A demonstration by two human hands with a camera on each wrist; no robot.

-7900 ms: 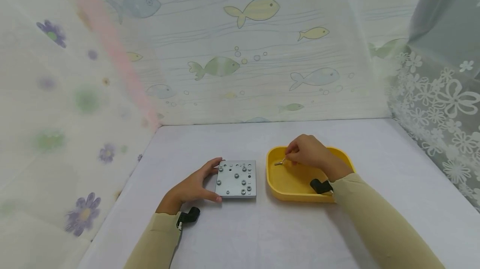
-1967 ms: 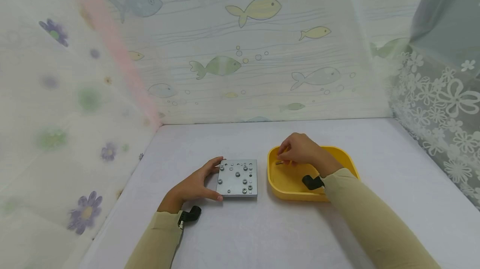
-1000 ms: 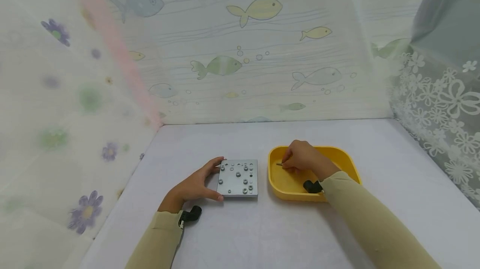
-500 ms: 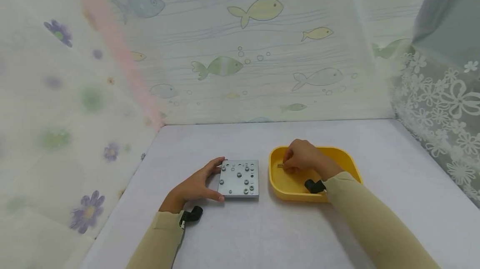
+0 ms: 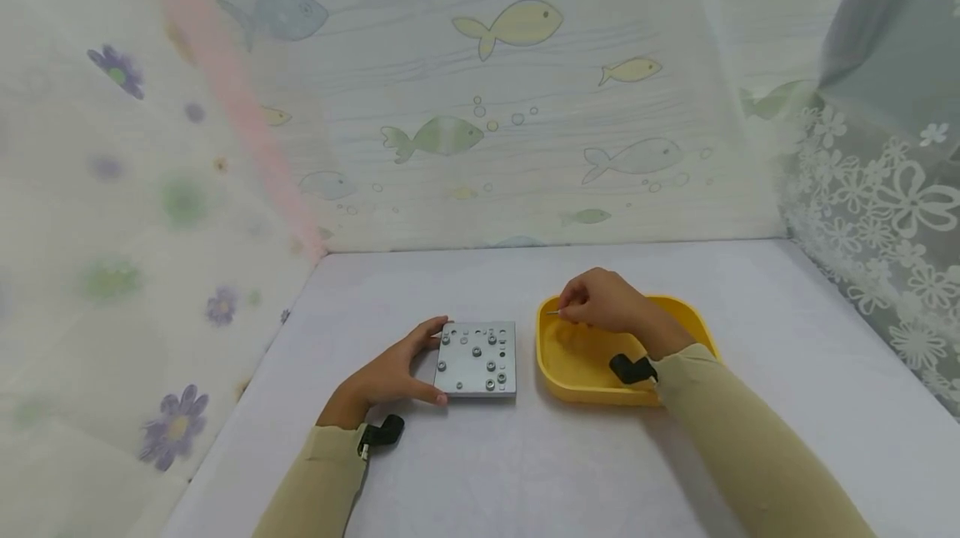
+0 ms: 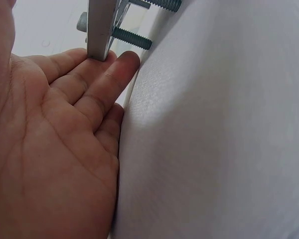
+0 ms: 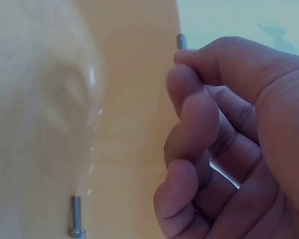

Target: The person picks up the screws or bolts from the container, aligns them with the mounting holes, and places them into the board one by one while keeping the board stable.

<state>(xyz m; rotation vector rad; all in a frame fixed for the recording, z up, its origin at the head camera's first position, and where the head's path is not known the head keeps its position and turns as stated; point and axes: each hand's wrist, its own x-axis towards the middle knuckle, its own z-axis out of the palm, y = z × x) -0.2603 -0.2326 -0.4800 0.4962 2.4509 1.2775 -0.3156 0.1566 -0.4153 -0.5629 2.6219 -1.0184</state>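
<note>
A square silver metal plate [image 5: 476, 359] with several socket-head screws and open holes sits on the table left of a yellow tray [image 5: 600, 395]. My left hand [image 5: 390, 370] holds its left side, thumb at the near corner and fingers at the far corner. In the left wrist view, threaded screw shanks [image 6: 132, 38] stick out under the plate, and the left fingers [image 6: 97, 92] touch its edge. My right hand [image 5: 607, 303] pinches a thin metal shank [image 5: 552, 312] over the tray's back left. Only its end [image 7: 181, 42] shows past the fingertips; its head is hidden.
A loose socket-head screw [image 7: 76, 219] lies in the tray in the right wrist view. White cloth [image 5: 480, 471] covers the table. Fish-printed [image 5: 480, 130] and flower-printed curtains hang behind and at the sides. Black wrist cameras [image 5: 382, 431] are strapped at both sleeves.
My right hand has risen from lower in the tray toward its back left rim, carrying the thin shank. The left hand and plate stay put.
</note>
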